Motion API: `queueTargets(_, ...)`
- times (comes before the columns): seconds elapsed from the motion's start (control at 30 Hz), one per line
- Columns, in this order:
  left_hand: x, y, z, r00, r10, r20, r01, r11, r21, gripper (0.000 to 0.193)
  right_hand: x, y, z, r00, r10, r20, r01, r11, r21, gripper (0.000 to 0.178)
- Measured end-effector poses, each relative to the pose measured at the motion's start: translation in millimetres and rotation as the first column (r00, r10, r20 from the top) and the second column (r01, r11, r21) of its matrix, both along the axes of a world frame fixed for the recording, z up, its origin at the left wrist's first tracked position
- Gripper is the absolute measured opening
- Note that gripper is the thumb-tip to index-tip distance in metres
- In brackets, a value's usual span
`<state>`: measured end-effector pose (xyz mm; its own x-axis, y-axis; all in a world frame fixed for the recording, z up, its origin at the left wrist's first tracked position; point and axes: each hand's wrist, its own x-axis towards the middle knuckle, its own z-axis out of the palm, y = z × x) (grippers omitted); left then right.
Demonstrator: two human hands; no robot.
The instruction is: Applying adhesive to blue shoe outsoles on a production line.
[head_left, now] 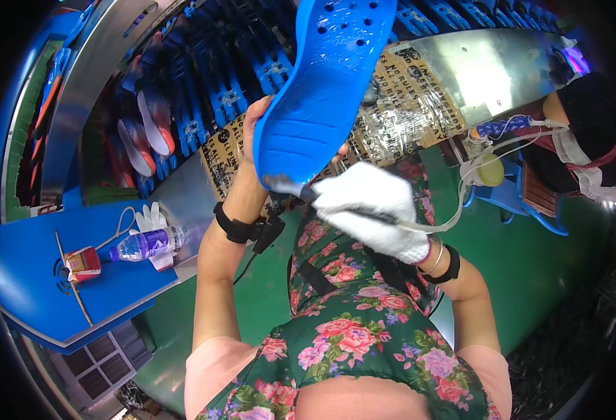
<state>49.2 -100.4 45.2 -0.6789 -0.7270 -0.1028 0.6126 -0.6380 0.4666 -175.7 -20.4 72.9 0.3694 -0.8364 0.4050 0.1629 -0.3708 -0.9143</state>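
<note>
from the head view, looking down: the left hand [255, 129] was up in front of the chest, bare, fingers wrapped round the edge of a blue shoe sole [322, 91], holding it tilted with its heel end low and its toe end rising toward the top of the picture. the right hand [371, 206], in a white glove, was closed on a brush tool [290, 187] with a thin hose [462, 203] trailing off to the right, and the bristle tip was touching the sole's lower end. by the look of it the coating was only at the heel, and the rest of that blue face seemed still to do, though i couldn't tell wet from dry on the glossy surface. the hose ran toward a small yellowish pot [488, 170] beside a blue stand. behind the sole, rows of blue soles sat on a rack [217, 84], with a few red and white ones further left. on the blue desk [21, 280] at lower left lay a plastic bottle [143, 245], a spare white glove [150, 218] and a small red pack [82, 264]. another person's dark sleeve [588, 133] showed at far right, well apart from both hands.
</note>
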Motion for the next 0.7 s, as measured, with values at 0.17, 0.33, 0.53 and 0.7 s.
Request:
queueTargets(0.17, -2.3, 5.2, -11.5, 0.995, 0.046, -0.091, -0.041, 0.997, 0.059, 0.103, -8.8, -5.8, 1.2, 0.993, 0.068, 0.097, -0.078, 0.991, 0.107, 0.014)
queueTargets(0.33, -17.2, 24.8, -11.3, 0.988, 0.156, 0.021, -0.157, 0.973, 0.168, 0.094, -35.0, -66.4, 7.4, 0.977, -0.182, -0.111, 0.139, 0.939, -0.316, 0.015)
queueTargets(0.53, -29.9, 37.7, -21.1, 0.983, 0.021, -0.180, 0.018, 0.977, 0.212, 0.094, -54.9, -114.7, 17.9, 0.821, -0.565, -0.086, 0.320, 0.579, -0.750, 0.025)
queueTargets(0.7, 0.4, 35.4, -51.1, 0.933, 0.337, -0.129, -0.250, 0.860, 0.444, 0.095, -23.1, -34.9, 7.4, 0.939, -0.278, -0.202, 0.098, 0.780, -0.618, 0.024)
